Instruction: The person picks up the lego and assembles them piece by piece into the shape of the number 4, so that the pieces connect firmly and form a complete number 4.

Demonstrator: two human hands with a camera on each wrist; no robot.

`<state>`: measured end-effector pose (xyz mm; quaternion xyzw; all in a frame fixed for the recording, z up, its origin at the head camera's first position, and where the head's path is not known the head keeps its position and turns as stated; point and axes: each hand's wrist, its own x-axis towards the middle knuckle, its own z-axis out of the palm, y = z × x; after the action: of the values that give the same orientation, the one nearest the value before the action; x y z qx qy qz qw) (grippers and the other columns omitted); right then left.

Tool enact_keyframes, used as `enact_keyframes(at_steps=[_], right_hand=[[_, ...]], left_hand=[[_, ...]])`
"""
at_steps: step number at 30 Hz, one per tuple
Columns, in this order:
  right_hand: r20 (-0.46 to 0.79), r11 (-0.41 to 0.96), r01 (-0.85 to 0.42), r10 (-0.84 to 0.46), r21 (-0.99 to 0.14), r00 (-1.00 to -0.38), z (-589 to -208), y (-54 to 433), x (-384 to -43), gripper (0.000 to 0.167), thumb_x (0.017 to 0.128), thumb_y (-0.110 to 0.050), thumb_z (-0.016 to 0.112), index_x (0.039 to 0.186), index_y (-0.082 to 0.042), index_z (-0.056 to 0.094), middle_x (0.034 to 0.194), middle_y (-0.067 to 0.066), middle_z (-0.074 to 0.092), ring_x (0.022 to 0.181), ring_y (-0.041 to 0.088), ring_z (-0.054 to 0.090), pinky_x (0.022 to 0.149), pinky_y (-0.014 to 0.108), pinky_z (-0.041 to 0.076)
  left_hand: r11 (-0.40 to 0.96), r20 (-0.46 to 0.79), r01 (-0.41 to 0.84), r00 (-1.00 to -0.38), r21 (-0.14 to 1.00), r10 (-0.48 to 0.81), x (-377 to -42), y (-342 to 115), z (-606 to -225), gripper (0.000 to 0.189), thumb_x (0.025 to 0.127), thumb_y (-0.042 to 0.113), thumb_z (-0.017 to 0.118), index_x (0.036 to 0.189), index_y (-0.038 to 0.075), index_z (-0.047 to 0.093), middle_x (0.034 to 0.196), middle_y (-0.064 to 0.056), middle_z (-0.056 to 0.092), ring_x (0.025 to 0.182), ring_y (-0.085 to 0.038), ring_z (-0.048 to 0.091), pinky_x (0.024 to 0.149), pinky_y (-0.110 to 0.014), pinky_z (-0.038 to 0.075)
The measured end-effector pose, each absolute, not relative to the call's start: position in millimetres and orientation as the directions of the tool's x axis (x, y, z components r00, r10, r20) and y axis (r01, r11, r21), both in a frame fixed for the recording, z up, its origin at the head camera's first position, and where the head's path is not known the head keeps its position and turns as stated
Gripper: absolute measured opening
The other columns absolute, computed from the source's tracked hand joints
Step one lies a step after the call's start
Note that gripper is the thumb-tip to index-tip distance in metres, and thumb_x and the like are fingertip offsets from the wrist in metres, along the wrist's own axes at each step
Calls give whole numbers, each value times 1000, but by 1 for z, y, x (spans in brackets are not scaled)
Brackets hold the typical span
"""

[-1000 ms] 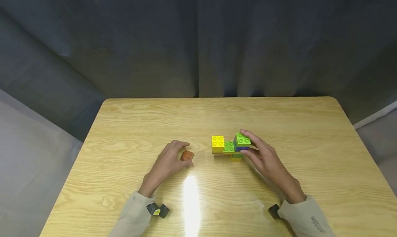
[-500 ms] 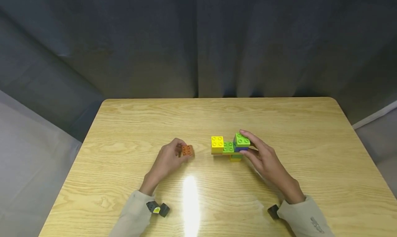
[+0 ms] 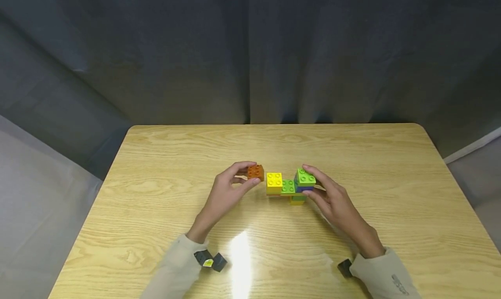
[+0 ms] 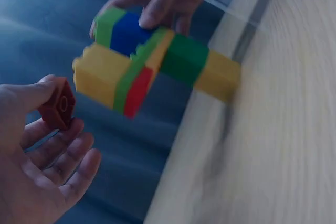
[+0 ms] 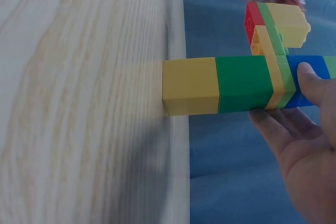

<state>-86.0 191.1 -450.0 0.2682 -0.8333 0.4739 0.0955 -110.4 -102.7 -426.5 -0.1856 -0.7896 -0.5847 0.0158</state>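
Observation:
Between the thumb and fingers of my left hand (image 3: 228, 188) is an orange-brown toy brick (image 3: 255, 172), held in the air just left of the built model; the left wrist view shows its hollow underside. My right hand (image 3: 334, 199) grips the upper part of that brick model (image 3: 288, 186), around its blue brick (image 5: 304, 80) and light green top brick (image 3: 306, 177). The model stands on the table on a yellow brick (image 5: 190, 86) with a dark green brick (image 5: 244, 84) above it. Thin green, orange and red plates jut to the left, carrying a yellow brick (image 3: 274, 183).
The model stands on a light wooden table (image 3: 156, 159). A dark curtain (image 3: 188, 55) hangs behind the far edge. Glare (image 3: 240, 264) shows on the table's near side. Both sleeves carry small dark wrist devices.
My left hand has closed on the orange-brown brick, lifted it off the table and carried it right and away from me, close to the model. My right hand stays on the model.

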Motion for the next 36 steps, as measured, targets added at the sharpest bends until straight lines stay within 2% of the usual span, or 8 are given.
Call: enact_keyframes(at_steps=[3,5,12,20,24,30,33,36], right_hand=[[417,408,-539,-354,-737,-837,-450,191,-86,78,90,19,68,157,-9,42,156,18,47,128,35,57,96,19,51],[419,404,-541,-354,-737,-836,-450,191,-86,78,90,20,67,157,-9,42,155,18,47,128,34,57,96,19,52],[427,384,-550,-362,-741,-829,-451,190,-87,75,89,20,67,156,-6,43,154,18,49,133,18,55,97,20,52],[439,377,-559,-361,-739,-823,-451,188,-88,77,88,21,68,156,-7,44,151,18,51,132,11,54,96,20,52],[435,377,-555,-360,-742,-826,-450,188,-88,77,89,20,68,156,-8,43,152,18,51,132,11,54,96,20,52],[432,377,-551,-356,-745,-828,-451,187,-88,75,89,21,67,155,-6,44,152,18,51,133,8,52,96,20,52],[431,379,-550,-356,-745,-829,-451,188,-88,77,89,21,67,156,-8,44,153,19,50,133,6,51,96,20,52],[425,384,-545,-355,-746,-832,-450,188,-88,76,89,20,67,156,-7,44,154,19,49,133,8,51,96,20,52]], left_hand=[[224,298,367,-910,903,289,-110,-91,-421,41,98,12,74,136,3,64,124,-8,71,111,-20,67,90,-34,59],[215,334,403,-894,889,298,-110,-85,-418,42,98,11,74,138,3,63,125,-9,71,111,-19,67,93,-33,58],[204,374,462,-856,863,357,-109,-71,-418,42,97,9,76,136,3,63,124,-9,67,112,-20,66,97,-41,58],[129,268,339,-884,932,384,-105,-64,-416,40,100,9,71,137,-1,59,133,-12,62,125,-32,60,99,-38,57],[86,224,280,-888,956,401,-103,-63,-417,39,103,9,66,140,2,56,139,-11,59,128,-29,58,100,-38,56],[28,239,275,-877,961,417,-103,-63,-417,36,105,8,62,139,1,54,139,-14,56,126,-25,56,108,-42,50],[14,226,253,-885,967,407,-103,-62,-417,33,107,10,59,138,0,55,139,-16,56,125,-25,57,107,-43,50],[1,176,191,-905,982,387,-103,-60,-416,31,112,18,50,138,1,56,137,-17,58,120,-25,60,99,-42,56]])
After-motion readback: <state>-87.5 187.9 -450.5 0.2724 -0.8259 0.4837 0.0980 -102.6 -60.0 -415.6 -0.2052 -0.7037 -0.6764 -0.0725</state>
